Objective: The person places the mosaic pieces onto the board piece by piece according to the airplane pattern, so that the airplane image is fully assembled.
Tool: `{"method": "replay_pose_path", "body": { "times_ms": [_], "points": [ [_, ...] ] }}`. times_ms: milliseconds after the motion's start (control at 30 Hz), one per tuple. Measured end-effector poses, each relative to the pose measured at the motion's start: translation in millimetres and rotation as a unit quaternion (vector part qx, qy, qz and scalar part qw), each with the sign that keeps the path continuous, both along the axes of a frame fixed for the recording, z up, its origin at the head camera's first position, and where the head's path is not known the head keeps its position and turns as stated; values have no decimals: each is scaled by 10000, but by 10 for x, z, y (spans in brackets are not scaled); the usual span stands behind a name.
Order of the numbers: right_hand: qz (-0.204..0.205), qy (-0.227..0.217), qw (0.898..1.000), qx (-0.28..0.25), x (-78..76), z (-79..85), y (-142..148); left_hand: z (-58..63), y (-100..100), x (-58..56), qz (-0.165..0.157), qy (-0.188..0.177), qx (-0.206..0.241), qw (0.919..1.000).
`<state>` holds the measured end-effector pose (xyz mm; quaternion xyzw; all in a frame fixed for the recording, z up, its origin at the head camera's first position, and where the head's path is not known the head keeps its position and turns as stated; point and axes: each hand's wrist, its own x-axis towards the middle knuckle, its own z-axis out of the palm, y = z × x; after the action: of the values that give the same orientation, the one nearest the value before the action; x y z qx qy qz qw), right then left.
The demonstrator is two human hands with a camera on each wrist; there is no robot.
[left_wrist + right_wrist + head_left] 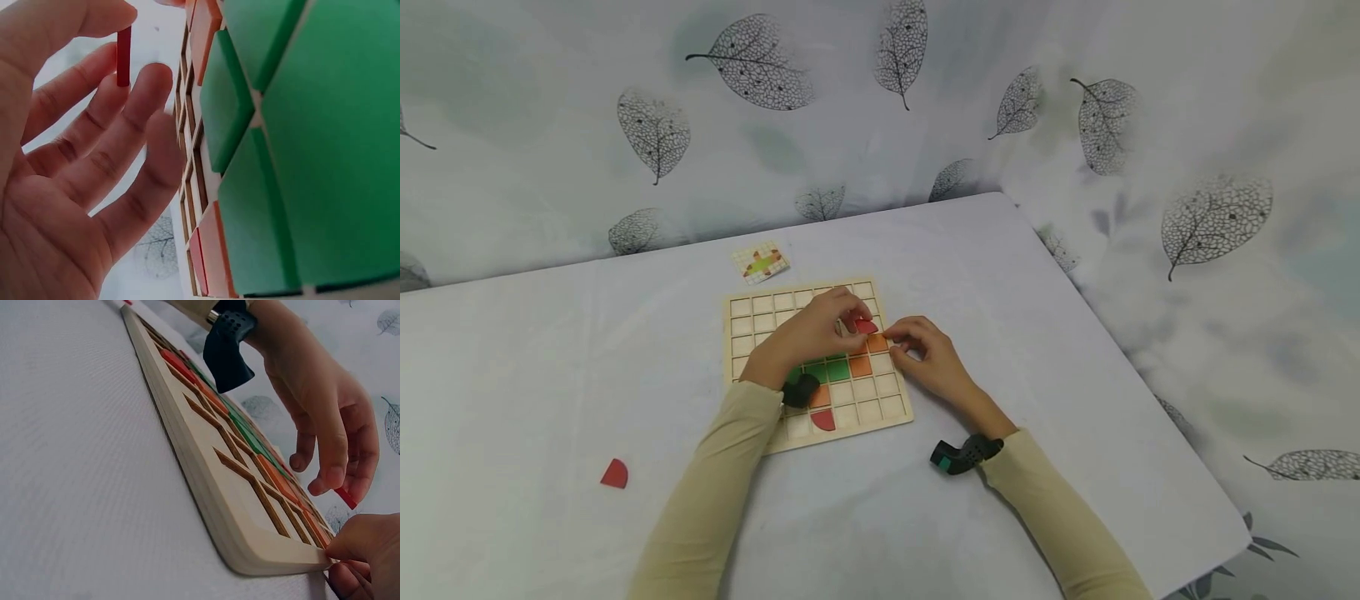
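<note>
My left hand (814,327) pinches a red quarter-circle piece (123,56) between thumb and fingertips, just over the right part of a wooden grid board (893,408). Held on edge in the left wrist view, the piece stands clear of the cells there. At the board's right edge, my right hand (934,357) grips the rim, thumb on top and fingers lower down in the right wrist view. Green tiles (837,370) and orange tiles (860,367) fill several cells. Another red piece (823,420) sits in the board's front row. My left hand and wrist hide part of the grid.
A small pattern card (762,262) lies behind the board. One loose red quarter-circle piece (615,474) is on the white tablecloth (535,400) at the left. Leaf-printed fabric (850,125) hangs behind the table.
</note>
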<state>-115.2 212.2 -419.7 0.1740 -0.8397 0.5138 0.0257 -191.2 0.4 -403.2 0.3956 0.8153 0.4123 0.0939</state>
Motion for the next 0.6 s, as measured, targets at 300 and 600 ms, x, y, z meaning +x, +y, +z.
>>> {"method": "replay_pose_path", "body": {
  "times_ms": [300, 600],
  "points": [
    [-10, 57, 10000, -53, -107, -279, 79, 14, 68, -38, 62, -360, -399, 9985],
    [-51, 18, 10000, 29, -106, -282, 97, -6, 132, -68, 45, -299, -525, 9982]
  ]
}}
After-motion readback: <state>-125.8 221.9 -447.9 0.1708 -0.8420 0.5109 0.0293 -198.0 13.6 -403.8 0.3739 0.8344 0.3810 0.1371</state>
